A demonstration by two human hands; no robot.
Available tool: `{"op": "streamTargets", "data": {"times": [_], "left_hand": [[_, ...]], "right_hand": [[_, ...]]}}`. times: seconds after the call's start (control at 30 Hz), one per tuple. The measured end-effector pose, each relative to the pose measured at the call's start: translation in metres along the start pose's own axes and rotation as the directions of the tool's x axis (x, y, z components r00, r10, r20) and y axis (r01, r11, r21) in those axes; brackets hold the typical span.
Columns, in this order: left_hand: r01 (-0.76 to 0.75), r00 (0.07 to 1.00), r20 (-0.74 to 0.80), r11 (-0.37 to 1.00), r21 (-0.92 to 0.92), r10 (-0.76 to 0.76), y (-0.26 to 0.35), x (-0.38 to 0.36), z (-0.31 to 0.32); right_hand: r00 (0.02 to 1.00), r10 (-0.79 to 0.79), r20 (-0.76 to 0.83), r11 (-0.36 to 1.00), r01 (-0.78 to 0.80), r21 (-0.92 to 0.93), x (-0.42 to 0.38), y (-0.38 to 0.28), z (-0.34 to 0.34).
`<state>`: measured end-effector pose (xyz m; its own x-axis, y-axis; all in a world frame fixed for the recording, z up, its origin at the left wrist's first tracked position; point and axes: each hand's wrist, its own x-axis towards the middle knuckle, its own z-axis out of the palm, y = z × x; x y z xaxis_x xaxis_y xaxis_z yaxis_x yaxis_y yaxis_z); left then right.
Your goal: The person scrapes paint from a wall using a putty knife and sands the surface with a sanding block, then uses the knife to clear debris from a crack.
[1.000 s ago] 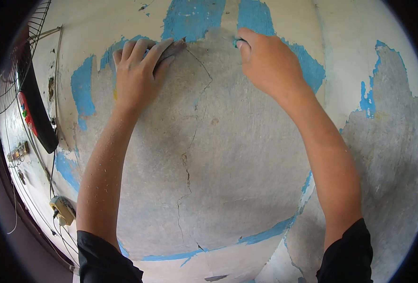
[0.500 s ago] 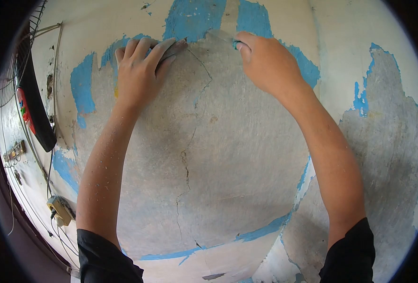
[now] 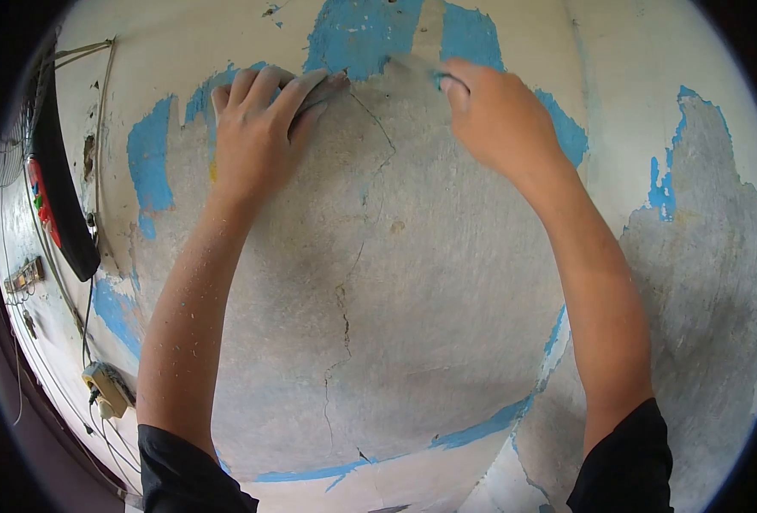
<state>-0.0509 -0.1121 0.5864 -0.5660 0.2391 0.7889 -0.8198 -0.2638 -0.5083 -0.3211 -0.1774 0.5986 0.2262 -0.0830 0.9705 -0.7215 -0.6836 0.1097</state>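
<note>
Farthest left, below our left grip and well apart from it, we see a long black-and-red object (image 3: 66, 214) against the wall. Lower again, well under the left grip, a pale socket block (image 3: 107, 391) hangs with cords (image 3: 109, 427) running into it. Nearer the left grip, just to its left and a little lower, a blue paint patch (image 3: 150, 162) edges the bare plaster.

Our left grip (image 3: 260, 113) lies against the wall, fingers bent and side by side, thumb below, closed around a dark flat piece (image 3: 334, 84) that pokes out to the right. Just right of its tip, a thin crack (image 3: 345, 321) bends through the grey plaster (image 3: 447, 265) and runs down between our forearms. Above and between the two grips spreads a larger blue area (image 3: 361, 38).

The scraper (image 3: 440, 81) sits left of our right grip, its teal handle shut inside the curled fingers and thumb. Its pale blade reaches left toward the blue edge; it is blurred, and we cannot tell whether it touches the wall. Our right grip (image 3: 502, 115) covers part of another blue strip (image 3: 566, 124). Farther right and lower, a second grey patch (image 3: 695, 197) shows.
</note>
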Motion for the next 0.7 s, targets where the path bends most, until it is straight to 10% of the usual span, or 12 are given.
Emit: {"op": "streamTargets", "data": {"times": [0.7], "left_hand": [[0.023, 1.000, 0.016, 1.000, 0.001, -0.023, 0.000, -0.001, -0.001]], "right_hand": [[0.998, -0.061, -0.016, 0.957, 0.054, -0.284, -0.009, -0.009, -0.007]]}}
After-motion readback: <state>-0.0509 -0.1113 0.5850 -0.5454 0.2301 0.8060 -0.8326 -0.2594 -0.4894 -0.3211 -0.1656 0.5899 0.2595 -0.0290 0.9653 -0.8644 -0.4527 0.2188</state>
